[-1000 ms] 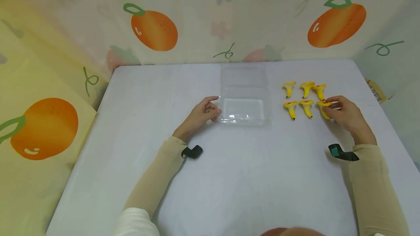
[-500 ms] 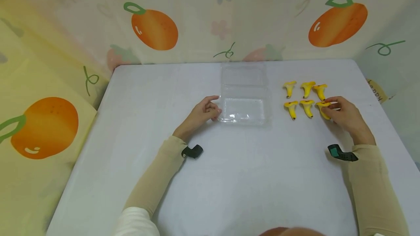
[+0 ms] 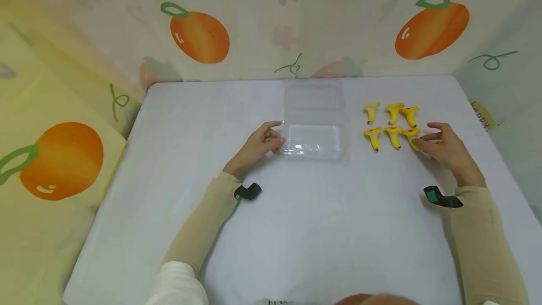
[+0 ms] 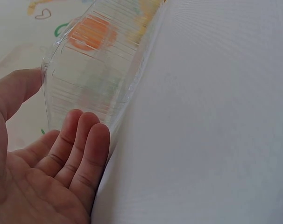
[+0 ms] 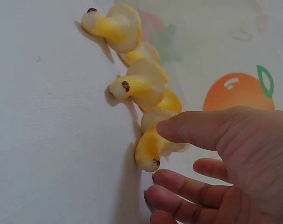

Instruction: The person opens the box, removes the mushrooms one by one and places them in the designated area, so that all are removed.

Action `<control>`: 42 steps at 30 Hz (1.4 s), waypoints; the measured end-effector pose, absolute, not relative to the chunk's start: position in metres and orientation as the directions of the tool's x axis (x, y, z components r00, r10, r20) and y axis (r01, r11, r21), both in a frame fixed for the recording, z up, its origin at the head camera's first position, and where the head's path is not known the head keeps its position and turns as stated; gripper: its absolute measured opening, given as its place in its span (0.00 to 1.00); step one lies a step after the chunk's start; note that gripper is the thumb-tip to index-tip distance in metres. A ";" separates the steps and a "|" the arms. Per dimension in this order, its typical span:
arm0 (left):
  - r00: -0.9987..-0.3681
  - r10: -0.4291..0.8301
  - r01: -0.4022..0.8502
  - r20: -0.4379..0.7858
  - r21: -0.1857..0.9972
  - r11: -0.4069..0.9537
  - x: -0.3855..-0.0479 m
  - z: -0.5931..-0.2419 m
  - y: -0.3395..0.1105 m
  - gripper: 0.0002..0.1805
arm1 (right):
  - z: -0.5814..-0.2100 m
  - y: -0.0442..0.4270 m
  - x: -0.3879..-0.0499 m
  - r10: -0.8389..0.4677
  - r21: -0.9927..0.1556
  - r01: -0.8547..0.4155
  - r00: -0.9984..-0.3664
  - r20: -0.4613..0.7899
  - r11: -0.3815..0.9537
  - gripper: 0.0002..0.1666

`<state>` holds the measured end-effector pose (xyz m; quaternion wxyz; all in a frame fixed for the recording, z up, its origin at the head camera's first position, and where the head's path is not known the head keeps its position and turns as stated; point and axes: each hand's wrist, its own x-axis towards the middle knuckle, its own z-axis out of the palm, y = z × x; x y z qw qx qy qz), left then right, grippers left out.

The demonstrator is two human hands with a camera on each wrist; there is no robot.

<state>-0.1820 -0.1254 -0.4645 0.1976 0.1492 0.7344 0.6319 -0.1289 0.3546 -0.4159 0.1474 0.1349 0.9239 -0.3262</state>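
A clear plastic box [image 3: 314,141] lies unfolded on the table in the head view, its lid [image 3: 313,95] spread behind it. At its left side is my left hand [image 3: 263,143], with a fingertip at the rim and the other fingers loosely bent; the left wrist view shows the transparent wall [image 4: 81,88] beside the fingers. Several yellow trumpet-shaped mushrooms lie in two rows right of the box. My right hand [image 3: 444,147] is beside the front-right mushroom [image 3: 410,136], fingers spread. In the right wrist view the thumb overlaps that mushroom [image 5: 148,151]; whether it touches is unclear.
Other mushrooms stand close by, such as the front-left one [image 3: 374,138] and the back-right one [image 3: 410,116]. A fruit-printed cloth [image 3: 250,18] hangs behind the white table [image 3: 330,229]. Dark devices sit at both wrists, including the right one [image 3: 442,197].
My right hand's fingers have parted from the front-right mushroom, which sits slightly further left, nearer its neighbour. The left hand stays at the box.
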 end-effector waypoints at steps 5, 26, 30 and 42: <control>-0.890 0.448 -0.021 -0.089 0.988 0.156 -0.196 -0.460 -0.137 0.33 | -0.413 0.341 -0.142 0.136 -0.583 0.335 -0.924 -0.358 0.740 0.63; -0.907 0.413 -0.045 -0.082 0.994 0.099 -0.201 -0.467 -0.137 0.29 | -0.406 0.336 -0.151 0.160 -0.601 0.310 -0.943 -0.291 0.737 0.56; -0.906 0.417 -0.048 -0.077 0.996 0.079 -0.199 -0.466 -0.140 0.29 | -0.397 0.331 -0.155 0.189 -0.625 0.278 -0.960 -0.206 0.730 0.53; -0.879 0.461 -0.028 -0.123 0.978 0.208 -0.207 -0.452 -0.137 0.30 | -0.373 0.311 -0.174 0.188 -0.653 0.221 -0.975 -0.122 0.725 0.48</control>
